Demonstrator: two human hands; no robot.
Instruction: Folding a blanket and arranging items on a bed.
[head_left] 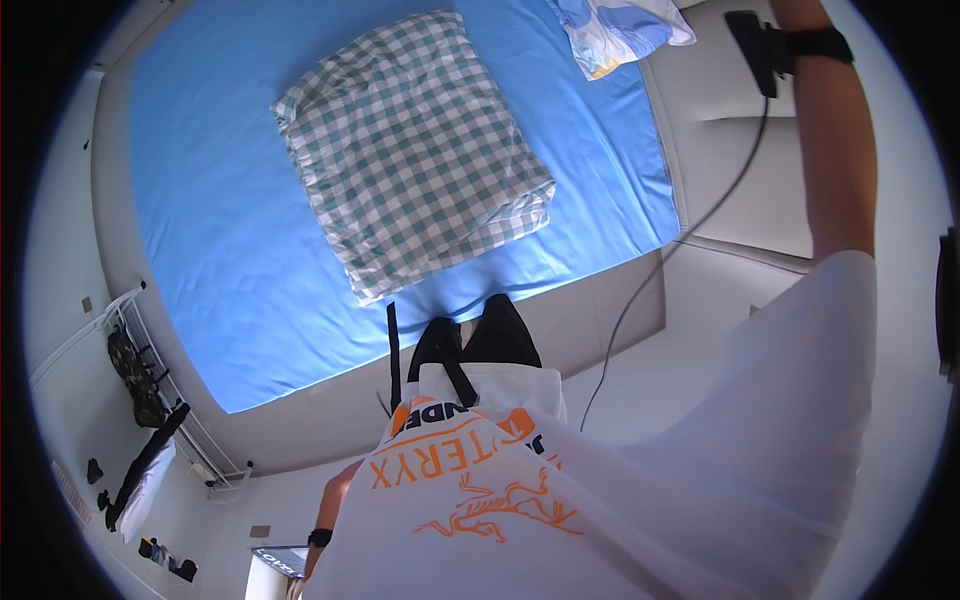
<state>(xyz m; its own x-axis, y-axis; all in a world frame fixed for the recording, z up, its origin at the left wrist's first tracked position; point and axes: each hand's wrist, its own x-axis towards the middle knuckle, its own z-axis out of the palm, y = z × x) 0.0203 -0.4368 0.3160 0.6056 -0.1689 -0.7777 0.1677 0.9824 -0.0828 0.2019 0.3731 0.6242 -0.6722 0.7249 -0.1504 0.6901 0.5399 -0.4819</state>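
Note:
My right arm [838,160] reaches up along the right side, with a black strap and a small black device [752,52] at the wrist. The hand beyond it is cut off by the top edge. My left arm [333,500] hangs at my side with a black wristband [320,538]. Only a little skin of my left hand [311,564] shows below the band, and its fingers are hidden. In front of me a folded green-and-white checked quilt [405,150] lies on a bed with a blue sheet [215,300]. Neither hand visibly touches it.
A patterned pillow [625,30] lies at the bed's far right, by the padded beige headboard [745,165]. A black cable [690,235] runs down from the wrist device. A white rack [185,400] with a camouflage bag [133,375] stands at left.

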